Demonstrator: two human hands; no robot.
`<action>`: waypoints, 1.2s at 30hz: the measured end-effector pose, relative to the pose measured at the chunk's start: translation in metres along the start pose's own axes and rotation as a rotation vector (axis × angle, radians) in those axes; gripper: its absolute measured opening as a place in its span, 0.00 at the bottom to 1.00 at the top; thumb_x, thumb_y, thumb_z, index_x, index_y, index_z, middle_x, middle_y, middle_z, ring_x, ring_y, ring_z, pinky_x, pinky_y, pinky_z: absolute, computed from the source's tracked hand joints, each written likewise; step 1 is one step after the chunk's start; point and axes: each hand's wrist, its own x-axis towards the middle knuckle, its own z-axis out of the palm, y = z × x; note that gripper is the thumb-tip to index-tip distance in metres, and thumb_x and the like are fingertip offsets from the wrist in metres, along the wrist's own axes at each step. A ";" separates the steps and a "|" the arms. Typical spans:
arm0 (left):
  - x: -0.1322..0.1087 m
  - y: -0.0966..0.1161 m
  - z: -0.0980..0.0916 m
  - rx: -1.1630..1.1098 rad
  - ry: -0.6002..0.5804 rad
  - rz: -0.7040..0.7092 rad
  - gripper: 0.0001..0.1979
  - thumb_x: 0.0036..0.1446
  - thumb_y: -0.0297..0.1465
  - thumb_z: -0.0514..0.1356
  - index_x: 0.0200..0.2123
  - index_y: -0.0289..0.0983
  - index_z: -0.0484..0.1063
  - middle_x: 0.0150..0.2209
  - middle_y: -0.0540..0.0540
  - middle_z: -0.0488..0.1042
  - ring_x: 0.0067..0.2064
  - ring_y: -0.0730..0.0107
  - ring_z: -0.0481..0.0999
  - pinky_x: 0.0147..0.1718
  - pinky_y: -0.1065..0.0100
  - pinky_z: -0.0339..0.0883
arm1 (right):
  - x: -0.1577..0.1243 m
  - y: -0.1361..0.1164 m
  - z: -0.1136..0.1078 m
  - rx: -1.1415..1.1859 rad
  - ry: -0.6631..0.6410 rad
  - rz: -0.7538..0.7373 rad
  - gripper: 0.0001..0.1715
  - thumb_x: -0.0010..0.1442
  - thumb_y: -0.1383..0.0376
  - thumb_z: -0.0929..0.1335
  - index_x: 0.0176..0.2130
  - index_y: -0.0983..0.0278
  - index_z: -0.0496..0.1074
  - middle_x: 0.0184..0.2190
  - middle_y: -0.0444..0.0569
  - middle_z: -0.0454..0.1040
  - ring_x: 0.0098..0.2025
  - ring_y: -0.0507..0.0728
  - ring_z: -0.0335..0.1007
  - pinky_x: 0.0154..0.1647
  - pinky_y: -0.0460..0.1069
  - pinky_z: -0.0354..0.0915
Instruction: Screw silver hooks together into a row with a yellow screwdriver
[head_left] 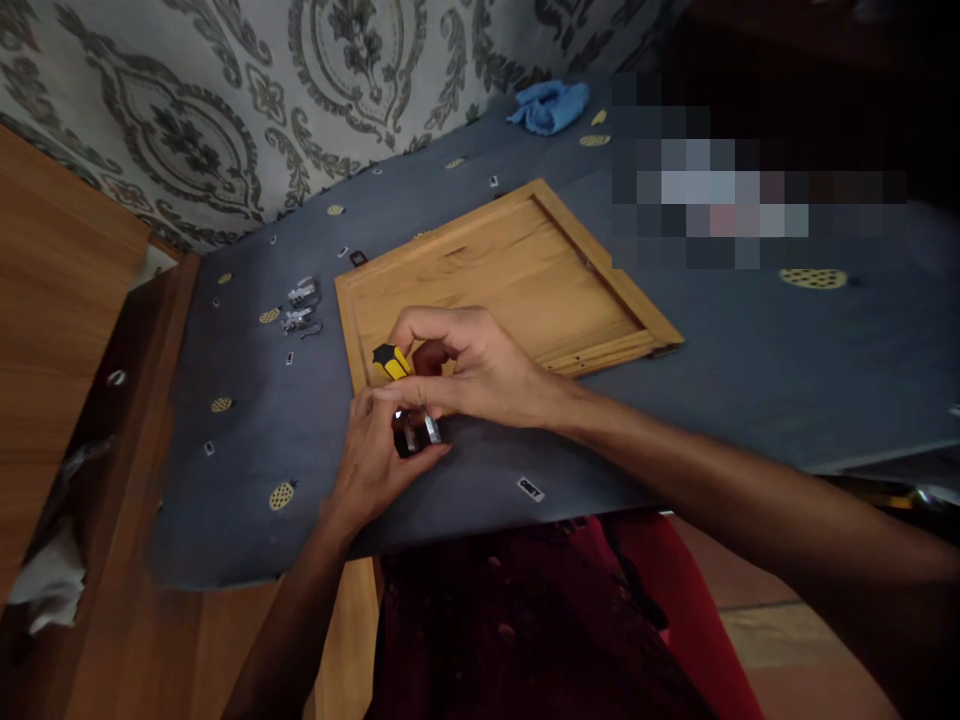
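Note:
My right hand (487, 365) is closed around a screwdriver (392, 362) with a yellow and black handle; its shaft is hidden by the fingers. Just below, my left hand (371, 455) is closed on a small glossy dark piece (416, 432) with a silvery face, whose kind I cannot make out. Both hands meet over the near left corner of a framed wooden panel (480, 275), which lies flat on the table. The thumb of my left hand lies along the near side of the dark piece.
Two metal hinge-like fittings (301, 308) lie left of the panel on the patterned grey tablecloth (247, 450). A small black part (360, 258) sits by the panel's far left corner. A blue cloth (551, 107) lies at the back. Wooden furniture (67, 330) stands at the left.

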 end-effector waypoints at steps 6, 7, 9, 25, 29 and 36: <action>0.001 0.002 -0.002 -0.023 -0.015 0.025 0.26 0.51 0.33 0.73 0.48 0.43 0.64 0.44 0.47 0.73 0.49 0.55 0.74 0.47 0.54 0.70 | -0.001 -0.006 0.001 -0.051 0.197 -0.022 0.20 0.59 0.58 0.75 0.32 0.61 0.61 0.25 0.36 0.62 0.20 0.44 0.58 0.16 0.41 0.55; 0.001 0.002 -0.002 -0.026 -0.012 0.030 0.28 0.50 0.32 0.74 0.50 0.43 0.64 0.44 0.47 0.74 0.49 0.55 0.74 0.48 0.54 0.70 | 0.000 -0.007 0.000 -0.065 0.204 -0.023 0.21 0.59 0.57 0.75 0.32 0.61 0.60 0.26 0.36 0.62 0.20 0.44 0.58 0.16 0.41 0.55; 0.001 0.002 -0.002 -0.020 -0.007 0.039 0.31 0.49 0.32 0.74 0.53 0.43 0.63 0.44 0.47 0.74 0.49 0.55 0.74 0.48 0.53 0.70 | 0.000 -0.005 -0.002 -0.095 0.203 -0.034 0.23 0.59 0.55 0.75 0.31 0.61 0.59 0.27 0.37 0.61 0.21 0.44 0.57 0.16 0.41 0.54; 0.002 0.003 -0.002 -0.022 -0.010 0.051 0.22 0.52 0.33 0.73 0.45 0.41 0.66 0.43 0.47 0.73 0.45 0.56 0.74 0.45 0.55 0.68 | 0.000 0.007 -0.002 -0.163 0.109 -0.044 0.17 0.60 0.63 0.73 0.30 0.62 0.61 0.23 0.35 0.59 0.22 0.44 0.55 0.19 0.41 0.51; 0.002 0.004 -0.002 -0.004 -0.014 0.024 0.23 0.51 0.33 0.73 0.44 0.42 0.64 0.43 0.48 0.73 0.46 0.55 0.74 0.46 0.54 0.69 | 0.001 0.000 -0.007 -0.140 0.023 0.018 0.13 0.60 0.63 0.72 0.34 0.63 0.64 0.21 0.34 0.62 0.21 0.45 0.62 0.19 0.41 0.56; 0.000 0.001 -0.001 -0.001 -0.019 0.054 0.23 0.52 0.35 0.73 0.44 0.43 0.63 0.42 0.49 0.73 0.46 0.56 0.73 0.46 0.54 0.71 | 0.002 -0.011 -0.014 -0.137 -0.109 0.046 0.11 0.63 0.65 0.71 0.31 0.66 0.68 0.25 0.38 0.67 0.23 0.44 0.67 0.22 0.40 0.62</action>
